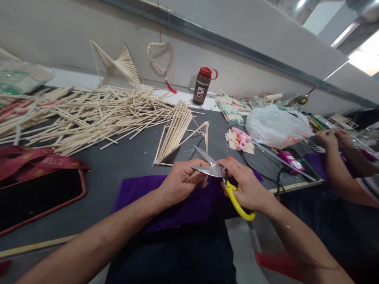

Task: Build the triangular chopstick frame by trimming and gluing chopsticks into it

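Observation:
My right hand (250, 183) grips scissors (218, 172) with a yellow handle; their blades stand apart and point left toward my other hand. The fingers of my left hand (180, 181) are pinched together beside the blades. A small pale bit shows between the blades, but what these fingers hold is too small to make out. Both hands are over a purple cloth (133, 195) at the table's front edge. Just beyond them stands a frame of thin wooden sticks (177, 132), with a slanting row of sticks on its left side.
A heap of loose sticks (97, 114) covers the back left, near a phone (41, 199) and a red lanyard (38, 161). Behind stand a bottle (201, 86) and a twisted stick model (121, 65). A pink glue gun (242, 138) and plastic bag (275, 124) lie right, near another person's hands (331, 140).

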`<state>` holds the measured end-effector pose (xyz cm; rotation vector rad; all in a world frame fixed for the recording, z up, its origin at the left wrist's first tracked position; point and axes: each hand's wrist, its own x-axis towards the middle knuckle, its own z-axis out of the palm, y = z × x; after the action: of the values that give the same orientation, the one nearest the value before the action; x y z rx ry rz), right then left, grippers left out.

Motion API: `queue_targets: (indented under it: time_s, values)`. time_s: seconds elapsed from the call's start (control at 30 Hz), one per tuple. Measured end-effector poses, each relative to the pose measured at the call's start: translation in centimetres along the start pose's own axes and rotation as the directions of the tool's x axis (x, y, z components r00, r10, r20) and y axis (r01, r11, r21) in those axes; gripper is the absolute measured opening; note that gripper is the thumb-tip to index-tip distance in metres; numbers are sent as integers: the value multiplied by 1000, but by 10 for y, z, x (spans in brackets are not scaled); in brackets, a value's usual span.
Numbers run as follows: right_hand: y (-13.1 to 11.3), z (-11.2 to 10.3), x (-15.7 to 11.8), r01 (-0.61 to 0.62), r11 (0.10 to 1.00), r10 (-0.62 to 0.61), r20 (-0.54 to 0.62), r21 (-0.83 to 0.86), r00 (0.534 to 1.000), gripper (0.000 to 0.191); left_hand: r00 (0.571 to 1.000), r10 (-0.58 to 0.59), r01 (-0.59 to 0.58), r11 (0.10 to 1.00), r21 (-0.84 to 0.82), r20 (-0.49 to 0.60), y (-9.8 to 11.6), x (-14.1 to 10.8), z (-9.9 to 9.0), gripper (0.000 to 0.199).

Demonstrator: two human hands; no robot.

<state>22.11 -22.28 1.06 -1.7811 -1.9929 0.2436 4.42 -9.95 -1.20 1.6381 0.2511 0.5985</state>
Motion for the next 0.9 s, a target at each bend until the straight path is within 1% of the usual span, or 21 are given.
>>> queue_targets:
  time_s: [0.07, 0.13, 0.2, 0.27, 0.33, 0.4, 0.47, 0.57, 0.63, 0.7, 0.8, 0.9]
  values:
    - [1, 0, 0, -16, 999, 16, -5, -31, 1000, 55, 1000, 1, -1, 1000, -1, -21, 2, 1, 0, 23]
    - [1, 0, 0, -32, 998, 32, -11, -52, 999, 55, 997, -19, 17, 1000, -24, -69, 4, 3, 2, 13]
    - [2, 1, 0, -43, 997, 42, -13, -61, 999, 55, 992, -43, 36, 998, -57, -119, 4, 4, 3, 11]
    - [2, 2, 0, -37, 997, 35, -19, -63, 999, 55, 989, -45, 35, 997, -75, -142, 3, 4, 5, 10]
    - [2, 2, 0, -24, 998, 23, -22, -60, 999, 54, 989, -28, 19, 998, -66, -142, 1, 4, 5, 8]
    - [1, 1, 0, -19, 998, 18, -22, -58, 1000, 52, 990, 0, -7, 999, -50, -143, -1, 3, 5, 10]
    - [-1, 0, 0, -26, 998, 25, -19, -66, 1000, 57, 990, 21, -27, 999, -37, -141, -2, 1, 4, 14]
    - [-4, -3, -1, -34, 996, 34, 6, -78, 999, 66, 995, 24, -25, 1000, -12, -98, -4, -1, 3, 20]
    - [-6, -6, -1, -34, 997, 36, 25, -73, 999, 68, 997, 38, -37, 999, 14, -64, -4, -2, 2, 23]
    - [-7, -7, -1, -35, 998, 37, 38, -57, 999, 69, 996, 77, -74, 996, 55, -48, -4, -2, 3, 25]
    - [-7, -6, -1, -35, 999, 36, 44, -19, 998, 66, 989, 142, -134, 982, 131, -51, -3, -2, 4, 28]
    - [-7, -3, -1, -28, 1000, 27, 25, 7, 999, 57, 978, 194, -181, 971, 154, -72, -3, -2, 5, 30]
